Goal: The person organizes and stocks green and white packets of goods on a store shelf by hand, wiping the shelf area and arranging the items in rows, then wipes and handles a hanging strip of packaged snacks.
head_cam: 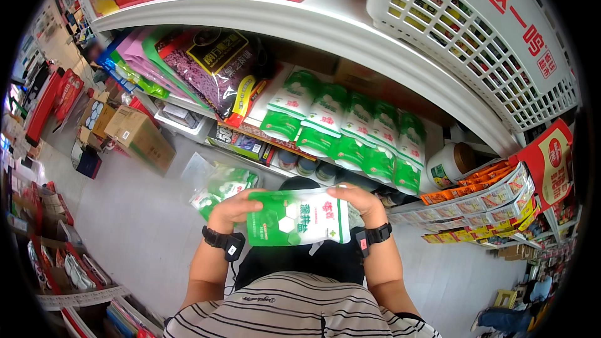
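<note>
A green and white plastic packet of salt (296, 218) is stretched flat between my two hands in front of my body. My left hand (235, 206) grips its left end, thumb on top. At its upper right corner, my right hand (357, 199) pinches the edge. Ahead, several matching packets (324, 108) lie in rows on the white shelf, with more packets at the shelf's front edge. Below left, a clear bag with more green packets (230, 180) rests low down near the floor.
Purple and black food bags (216, 65) stand left of the packets. A white plastic basket (474, 23) sits on the upper right shelf. Hanging sachets (483, 197) jut out at the right. Cardboard boxes (140, 136) stand on the floor at left; a person (507, 319) is at lower right.
</note>
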`<state>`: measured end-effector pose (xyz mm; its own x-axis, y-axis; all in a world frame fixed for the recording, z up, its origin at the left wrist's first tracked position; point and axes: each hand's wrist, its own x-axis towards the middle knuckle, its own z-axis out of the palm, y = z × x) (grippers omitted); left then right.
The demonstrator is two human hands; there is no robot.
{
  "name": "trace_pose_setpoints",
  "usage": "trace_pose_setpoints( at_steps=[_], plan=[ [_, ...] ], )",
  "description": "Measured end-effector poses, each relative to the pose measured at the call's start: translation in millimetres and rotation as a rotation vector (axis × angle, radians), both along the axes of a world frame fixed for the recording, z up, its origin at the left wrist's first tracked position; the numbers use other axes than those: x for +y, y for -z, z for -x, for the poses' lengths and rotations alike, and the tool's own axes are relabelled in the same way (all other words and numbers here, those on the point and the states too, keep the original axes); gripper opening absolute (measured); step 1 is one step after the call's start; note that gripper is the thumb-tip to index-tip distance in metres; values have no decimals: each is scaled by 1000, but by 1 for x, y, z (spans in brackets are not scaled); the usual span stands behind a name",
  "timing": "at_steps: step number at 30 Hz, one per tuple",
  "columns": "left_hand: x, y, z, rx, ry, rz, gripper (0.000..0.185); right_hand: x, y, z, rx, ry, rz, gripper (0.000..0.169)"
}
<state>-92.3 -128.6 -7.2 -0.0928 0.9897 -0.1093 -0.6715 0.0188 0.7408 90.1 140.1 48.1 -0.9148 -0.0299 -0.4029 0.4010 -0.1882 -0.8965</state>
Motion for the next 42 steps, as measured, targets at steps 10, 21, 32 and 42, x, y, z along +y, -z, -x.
trace_pose_setpoints(
  at_steps=[10,21,32,42],
  plan=[
    [16,-23,-13,-233,-351,-219,52,-42,38,11,42,424,484,49],
    [16,10,-23,-172,-483,-133,46,-78,31,43,148,260,156,55],
    [-20,-36,36,830,-758,-177,68,-94,19,57,226,357,156,51],
    [-111,-192,89,1110,-1437,-251,75,-84,30,57,239,403,181,47]
  ],
)
